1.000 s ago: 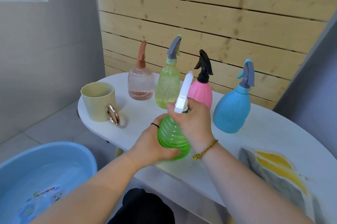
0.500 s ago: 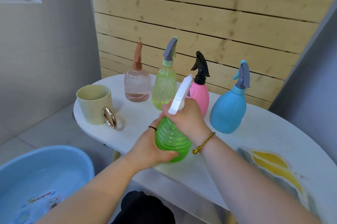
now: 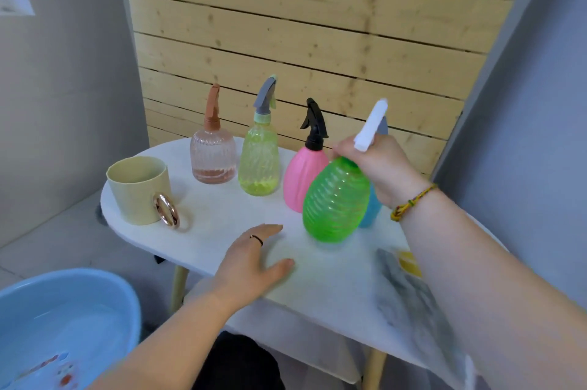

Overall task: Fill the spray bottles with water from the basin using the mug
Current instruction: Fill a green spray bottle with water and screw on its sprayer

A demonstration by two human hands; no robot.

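Note:
My right hand (image 3: 379,164) grips the neck of the green spray bottle (image 3: 335,202) with the white trigger head, holding it tilted just above the white table (image 3: 222,224). My left hand (image 3: 254,258) rests open on the table in front of it, holding nothing. A row of spray bottles stands behind: peach (image 3: 212,156), yellow-green (image 3: 259,157), pink with a black head (image 3: 303,177), and blue (image 3: 370,211), mostly hidden behind the green one. The pale yellow mug (image 3: 138,189) with a gold ring handle stands at the table's left end. The blue basin (image 3: 63,323) holds water at lower left.
A wooden slat wall rises behind the table. A grey and yellow cloth (image 3: 409,291) lies on the table's right part. The grey floor lies to the left below the table.
My left hand has let go of the green bottle and now lies flat on the table. My right hand has carried the bottle to the right, in front of the blue one.

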